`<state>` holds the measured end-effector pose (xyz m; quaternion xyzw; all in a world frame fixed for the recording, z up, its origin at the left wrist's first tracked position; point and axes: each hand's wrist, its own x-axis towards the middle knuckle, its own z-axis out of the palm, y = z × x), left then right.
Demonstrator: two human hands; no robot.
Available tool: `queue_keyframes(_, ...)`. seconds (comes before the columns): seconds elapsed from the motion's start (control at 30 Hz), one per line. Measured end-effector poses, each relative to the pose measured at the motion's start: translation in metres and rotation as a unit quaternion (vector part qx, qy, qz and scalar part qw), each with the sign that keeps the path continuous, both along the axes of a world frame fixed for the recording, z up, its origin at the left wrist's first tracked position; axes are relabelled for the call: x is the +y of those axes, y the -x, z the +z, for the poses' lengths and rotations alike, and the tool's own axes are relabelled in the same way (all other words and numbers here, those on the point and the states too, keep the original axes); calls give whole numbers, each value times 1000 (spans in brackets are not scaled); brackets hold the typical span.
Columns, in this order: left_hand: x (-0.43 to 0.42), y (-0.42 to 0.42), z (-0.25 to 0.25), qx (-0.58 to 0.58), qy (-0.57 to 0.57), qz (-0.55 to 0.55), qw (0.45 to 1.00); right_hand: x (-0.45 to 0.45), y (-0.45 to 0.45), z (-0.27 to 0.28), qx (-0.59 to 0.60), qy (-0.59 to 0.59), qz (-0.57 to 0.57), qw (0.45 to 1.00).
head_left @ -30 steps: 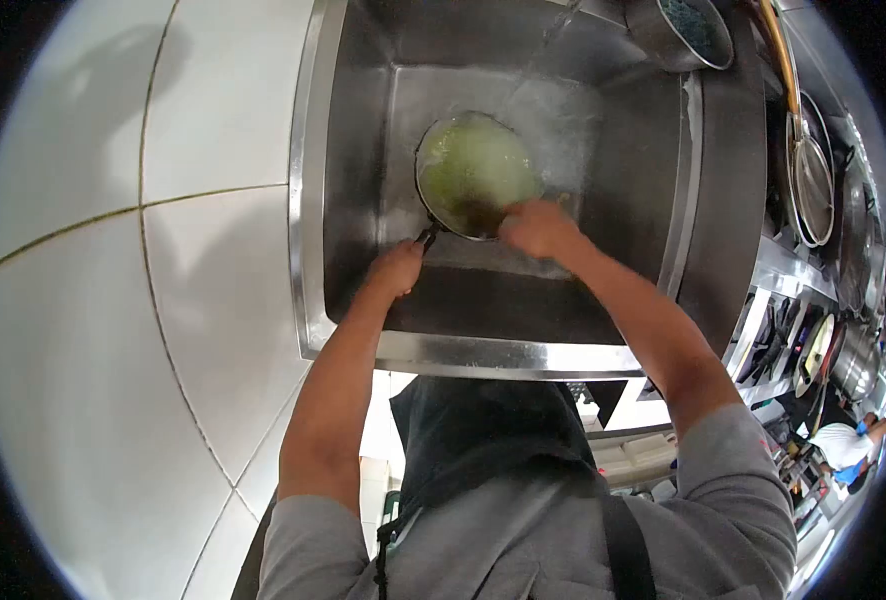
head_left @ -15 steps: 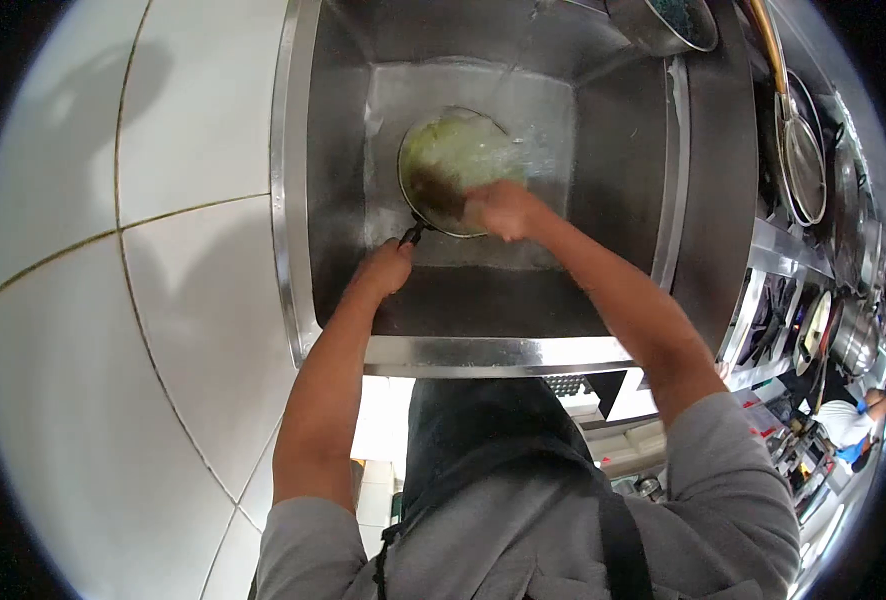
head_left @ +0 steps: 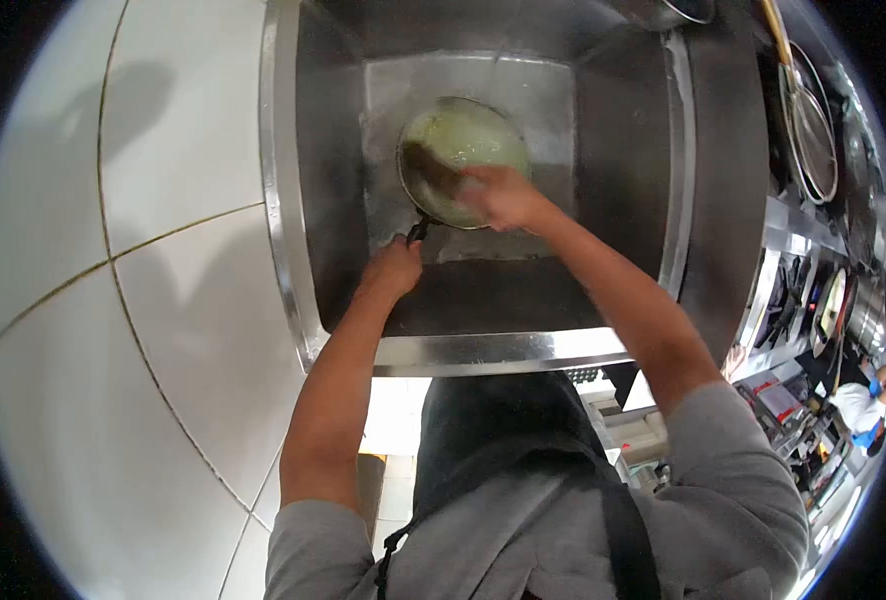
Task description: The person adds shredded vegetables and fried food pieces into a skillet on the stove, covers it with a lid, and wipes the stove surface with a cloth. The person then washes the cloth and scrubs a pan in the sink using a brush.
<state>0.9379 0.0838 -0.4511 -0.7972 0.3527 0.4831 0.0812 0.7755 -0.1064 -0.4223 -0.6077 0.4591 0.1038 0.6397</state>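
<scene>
A round frying pan [head_left: 493, 147] with cloudy, yellowish-green liquid in it is down inside the metal sink [head_left: 618, 190]. My left hand [head_left: 395, 264] is closed around the pan's black handle [head_left: 419, 230], at the near side of the pan. Over the pan, my right hand [head_left: 503, 197] grips a dark brown brush [head_left: 429, 168], whose far end lies in the liquid toward the pan's left wall. Motion smears the brush, so its exact shape is unclear. Both my forearms reach over the sink's front rim.
White tiles [head_left: 183, 130] cover the wall left of the sink. A metal pot [head_left: 663, 12] stands at the sink's far right corner. Wood-handled strainers [head_left: 811, 140] hang or lean on the right. Farther right, another person [head_left: 858, 405] is near cluttered counters.
My right hand and the brush have shifted slightly within the pan, up and to the left. My left hand stays on the handle. The whole view has tilted a little.
</scene>
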Motion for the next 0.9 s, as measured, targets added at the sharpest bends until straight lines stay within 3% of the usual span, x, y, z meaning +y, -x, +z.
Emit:
queue_keyframes(0.03, -6, 4, 2, -5, 4, 7, 1000, -10, -7, -36, -2, 9, -84, 996)
queue_keyframes(0.1, -5, 5, -4, -2, 16, 22, 1000, 5, 4, -126, -65, 124, 4, 990)
queue_keyframes(0.2, -9, 8, 13, 8, -2, 12, 1000, 47, 34, -63, -23, 184, 134, 973)
queue_keyframes(0.23, -10, 7, 18, 10, -12, 10, 1000, 49, 61, -34, 3, 254, 162, 953)
queue_keyframes(0.3, -5, 3, 4, 4, 15, 19, 1000, 31, 61, -33, 68, 269, 174, 945)
queue_keyframes(0.37, 1, 12, 1, 6, 19, 11, 1000, -8, 46, -58, 166, 148, 125, 967)
queue_keyframes(0.47, -9, 11, 3, 0, 25, 22, 999, 11, -6, -44, 145, 282, 154, 936)
queue_keyframes(0.57, -5, 5, 10, 1, 18, 25, 1000, 12, -7, 39, 95, 100, 292, 946)
queue_keyframes(0.63, -6, 4, 11, -12, 8, 12, 1000, -25, -1, -35, 99, 155, 522, 833)
queue_keyframes(0.7, -5, 8, 10, -5, 3, 10, 1000, -30, 10, -49, 147, 170, 482, 847)
queue_keyframes(0.77, -7, 2, 2, -4, 19, 14, 1000, -15, 1, -11, 209, 153, 175, 950)
queue_keyframes(0.83, 3, -1, -12, 5, 38, 9, 999, -1, 8, 32, 157, 106, 265, 946)
queue_keyframes(0.9, -1, -3, -7, 4, 30, 7, 1000, -7, 12, 29, 125, 81, 369, 917)
